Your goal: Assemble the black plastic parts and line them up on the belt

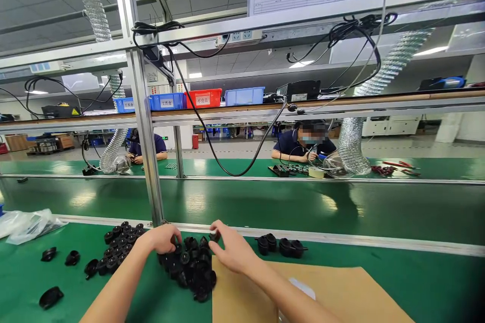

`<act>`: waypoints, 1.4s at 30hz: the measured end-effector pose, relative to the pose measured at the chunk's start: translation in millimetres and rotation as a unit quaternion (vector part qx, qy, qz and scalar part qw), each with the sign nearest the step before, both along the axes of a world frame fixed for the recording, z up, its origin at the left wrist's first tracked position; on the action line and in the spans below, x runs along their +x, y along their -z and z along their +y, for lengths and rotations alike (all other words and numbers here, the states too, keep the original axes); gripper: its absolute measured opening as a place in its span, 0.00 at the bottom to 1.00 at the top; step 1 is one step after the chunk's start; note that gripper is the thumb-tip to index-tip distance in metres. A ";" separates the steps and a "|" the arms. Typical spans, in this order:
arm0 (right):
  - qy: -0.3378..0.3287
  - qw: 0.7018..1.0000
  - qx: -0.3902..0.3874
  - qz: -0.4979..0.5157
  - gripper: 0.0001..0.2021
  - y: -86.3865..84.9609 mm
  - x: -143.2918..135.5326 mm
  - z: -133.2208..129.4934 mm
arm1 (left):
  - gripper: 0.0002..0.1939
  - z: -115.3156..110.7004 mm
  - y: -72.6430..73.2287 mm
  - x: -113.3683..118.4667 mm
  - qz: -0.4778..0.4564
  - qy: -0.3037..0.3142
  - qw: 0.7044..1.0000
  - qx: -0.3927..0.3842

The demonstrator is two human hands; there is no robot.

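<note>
Hands first: the left hand [163, 238] lies curled over the far side of a pile of black parts [191, 267] on the green worktop [397, 272], fingers bent down into the heap; whether they actually pinch a part I cannot tell. The right hand [233, 251] reaches in from the other side, thumb and forefinger closed on one small black part [214, 236] at the pile's far edge, close to the worktop's far rail. The pile sits near the middle of that far edge, its near side touching the corner of a brown card sheet [341, 292] under the right forearm.

A second cluster of parts [120, 247] lies just left of the pile. A few strays [49, 254] lie towards the left edge, and a short row [281, 247] lies to the right along the far rail. Clear plastic bags [30, 223] rest at the far left corner. Beyond the rail runs a conveyor belt [265, 202], with two other people seated at the bench across it.

Risks, as I judge them: the parts are small, round and loosely heaped, so a sweep of either hand could roll some over the rail onto the belt. The pinched part is held by the fingertips alone and could slip. Pile and cluster lie near enough to mix.
</note>
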State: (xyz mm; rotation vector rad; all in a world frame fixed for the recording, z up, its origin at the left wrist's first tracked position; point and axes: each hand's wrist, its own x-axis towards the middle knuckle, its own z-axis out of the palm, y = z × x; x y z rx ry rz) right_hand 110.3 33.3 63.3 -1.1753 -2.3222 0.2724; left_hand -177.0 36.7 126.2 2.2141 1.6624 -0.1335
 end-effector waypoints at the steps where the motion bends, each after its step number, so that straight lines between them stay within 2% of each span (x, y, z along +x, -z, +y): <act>1: -0.004 0.999 -0.021 0.042 0.18 2.5 12.8 -8.6 | 0.26 0.5 1.2 -1.6 -0.005 -0.001 1.000 -0.004; 2: -0.013 0.993 -0.057 0.101 0.19 5.9 26.3 -16.1 | 0.27 0.8 2.6 -2.9 -0.008 -0.002 1.000 -0.009; 3: -0.027 0.973 -0.122 0.192 0.20 10.0 40.2 -22.6 | 0.27 1.0 4.2 -3.8 -0.011 -0.004 1.000 -0.013; 4: -0.039 0.941 -0.193 0.277 0.22 14.4 54.5 -27.9 | 0.27 1.1 5.9 -4.0 -0.012 -0.006 1.000 -0.015; 6: -0.036 0.852 -0.309 0.422 0.25 22.5 82.7 -36.1 | 0.27 1.4 9.6 -2.3 -0.011 -0.013 1.000 -0.007; 8: -0.003 0.775 -0.351 0.525 0.24 27.8 108.4 -41.8 | 0.25 1.7 12.4 1.9 -0.008 -0.019 1.000 0.013; 10: 0.026 0.724 -0.348 0.595 0.22 29.4 128.6 -45.3 | 0.20 1.5 12.2 7.9 -0.010 -0.022 0.999 0.045; 12: 0.032 0.704 -0.337 0.624 0.23 28.8 141.1 -46.6 | 0.15 -0.7 7.2 15.5 -0.019 -0.026 0.996 0.089; 15: 0.034 0.700 -0.331 0.632 0.28 29.1 145.0 -45.5 | 0.11 -11.4 -6.4 33.8 -0.048 -0.027 0.987 0.153; 17: 0.037 0.698 -0.339 0.630 0.28 31.8 141.4 -44.3 | 0.10 -24.1 -12.7 54.4 -0.076 -0.008 0.982 0.173; 20: 0.036 0.691 -0.352 0.630 0.28 36.9 134.3 -44.3 | 0.08 -47.8 -4.1 98.7 -0.125 0.037 0.976 0.173; 23: 0.025 0.692 -0.353 0.629 0.29 38.0 130.4 -47.4 | 0.09 -69.0 26.3 145.0 -0.187 0.059 0.968 0.154; 26: 0.023 0.713 -0.337 0.615 0.31 34.4 129.8 -52.0 | 0.07 -81.9 60.3 173.5 -0.213 0.074 0.964 0.140; 28: 0.024 0.748 -0.312 0.586 0.32 32.0 130.1 -54.7 | 0.05 -85.5 76.9 180.0 -0.241 0.058 0.959 0.140; 30: 0.024 0.799 -0.277 0.533 0.31 31.2 130.3 -57.8 | 0.09 -86.3 87.9 180.5 -0.282 0.038 0.949 0.136; 32: 0.033 0.851 -0.249 0.461 0.27 31.7 129.4 -62.1 | 0.15 -86.1 94.8 179.4 -0.328 0.032 0.936 0.125; 35: 0.040 0.903 -0.224 0.365 0.19 32.4 125.8 -71.2 | 0.16 -87.1 100.0 180.4 -0.405 0.011 0.909 0.097; 40: -0.019 0.941 -0.160 0.296 0.12 31.2 119.1 -82.4 | 0.10 -91.2 99.1 185.3 -0.558 -0.031 0.829 0.013; 42: -0.027 0.948 -0.140 0.286 0.12 30.6 117.6 -84.1 | 0.11 -91.6 99.5 185.3 -0.581 -0.029 0.813 0.001</act>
